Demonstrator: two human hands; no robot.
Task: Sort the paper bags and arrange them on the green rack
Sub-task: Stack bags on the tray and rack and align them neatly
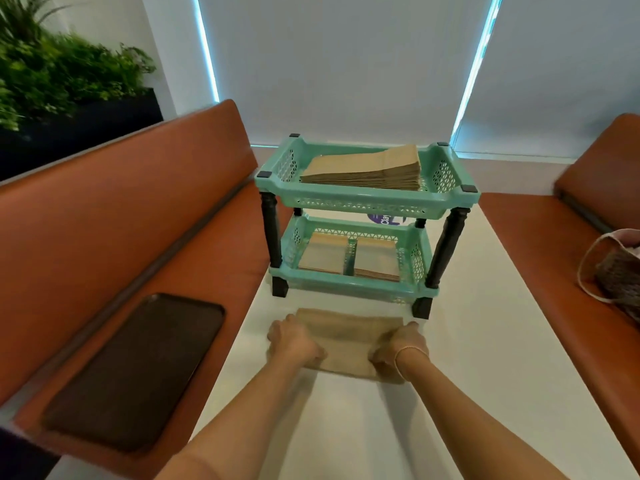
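Gripping a stack of paper bags [349,337] by its two short ends, fingers curled round: left hand [292,341], right hand [403,344]. Likely squaring the bundle before shelving. Stack lies flat on white table [502,375], just before green rack [367,199]. Top shelf: one large bag pile [363,168]. Bottom shelf: two smaller piles [349,258] side by side, sorted by size, apparently. Flanking: orange benches [121,220]; dark tray [135,368] left; woven bag [620,275] right. Behind: pale blinds [346,64], plants [62,74].
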